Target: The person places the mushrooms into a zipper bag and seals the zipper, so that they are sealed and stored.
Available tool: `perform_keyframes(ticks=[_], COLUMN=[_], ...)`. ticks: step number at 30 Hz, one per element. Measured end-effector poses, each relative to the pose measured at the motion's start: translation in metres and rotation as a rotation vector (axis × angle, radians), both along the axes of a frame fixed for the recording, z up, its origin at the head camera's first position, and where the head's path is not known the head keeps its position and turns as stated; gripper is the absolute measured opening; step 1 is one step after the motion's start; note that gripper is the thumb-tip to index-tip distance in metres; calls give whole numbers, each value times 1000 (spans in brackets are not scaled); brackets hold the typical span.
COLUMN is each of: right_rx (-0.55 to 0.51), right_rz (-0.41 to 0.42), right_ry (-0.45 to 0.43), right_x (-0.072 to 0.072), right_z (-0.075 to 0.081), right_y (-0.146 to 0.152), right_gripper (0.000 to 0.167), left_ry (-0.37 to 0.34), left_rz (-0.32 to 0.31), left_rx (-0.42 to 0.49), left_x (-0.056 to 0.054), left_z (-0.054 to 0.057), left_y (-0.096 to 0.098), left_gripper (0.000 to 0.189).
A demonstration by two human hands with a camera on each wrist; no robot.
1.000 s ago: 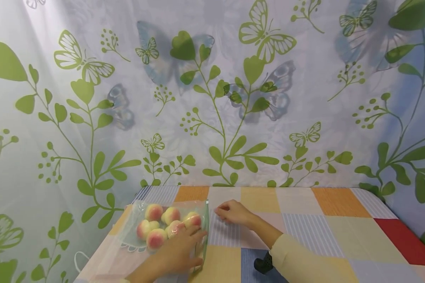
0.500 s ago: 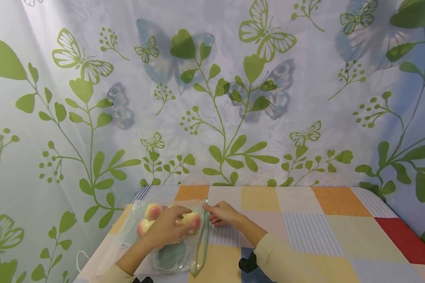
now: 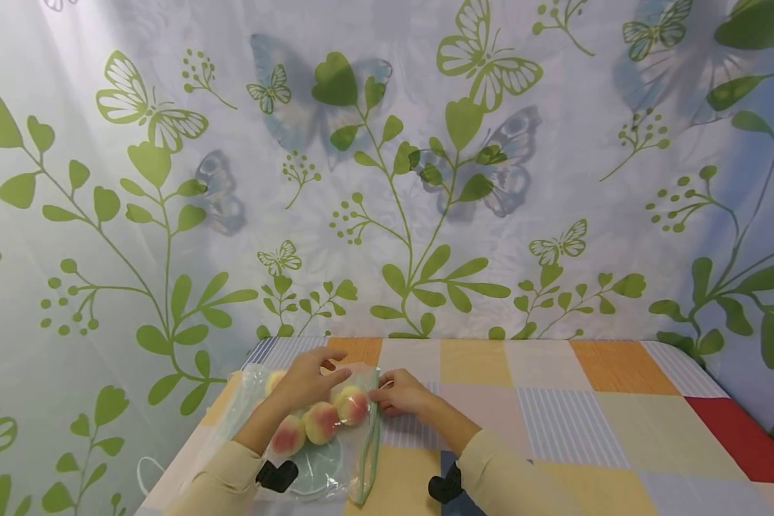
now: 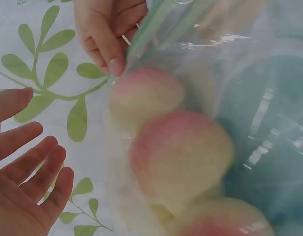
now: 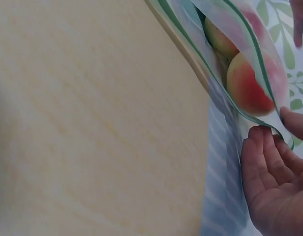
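A clear zip bag (image 3: 355,469) with a green zip edge lies on the left part of the table, with several peaches (image 3: 322,423) inside. My right hand (image 3: 403,393) pinches the far corner of the bag's mouth between thumb and fingers. In the right wrist view the two green zip strips (image 5: 261,64) stand apart, and red-and-yellow peaches show between them. My left hand (image 3: 309,376) hovers over the bag's far side, fingers spread and holding nothing. A flat, round-edged green shape (image 4: 274,108) shows through the plastic beside the peaches.
A patchwork cloth (image 3: 574,430) covers the table. Behind it hangs a curtain (image 3: 387,179) printed with leaves and butterflies. A white cord loop (image 3: 147,474) hangs at the table's left edge. Black wrist mounts (image 3: 277,475) sit at both cuffs.
My left hand has lifted from the bag's near side and moved to its far side. My right hand has come left onto the bag's far corner. The zip edge now shows two separated strips.
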State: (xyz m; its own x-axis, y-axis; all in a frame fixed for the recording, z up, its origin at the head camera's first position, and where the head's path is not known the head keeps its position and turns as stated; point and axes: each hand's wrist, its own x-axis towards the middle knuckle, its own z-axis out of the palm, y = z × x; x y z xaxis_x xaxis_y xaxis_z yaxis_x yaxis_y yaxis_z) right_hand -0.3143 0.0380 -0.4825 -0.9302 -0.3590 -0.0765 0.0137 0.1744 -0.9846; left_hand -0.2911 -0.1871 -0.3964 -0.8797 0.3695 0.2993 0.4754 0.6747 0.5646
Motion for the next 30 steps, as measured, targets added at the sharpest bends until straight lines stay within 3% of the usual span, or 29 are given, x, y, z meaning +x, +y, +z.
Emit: perform_keyframes(ticks=[6,15,21,30], right_rx=[-26,-72,-86,-116], right_rz=[0,-16,-32,-50], right_ry=[26,12,8,-15], right_x=[2,2,4,7], right_z=[0,-1,-3,-1], right_y=[-6,-9,-10,-10], right_gripper=[22,25,23,24], left_ry=[0,-59,-129,-237], left_rz=[-70,-50,-115,-169], left_rx=[3,-24,-60,-140], left_x=[-20,-50,-71,-86], left_z=[3,5,-2,-13], left_y=[9,27,36,36], left_gripper=[38,38,46,53])
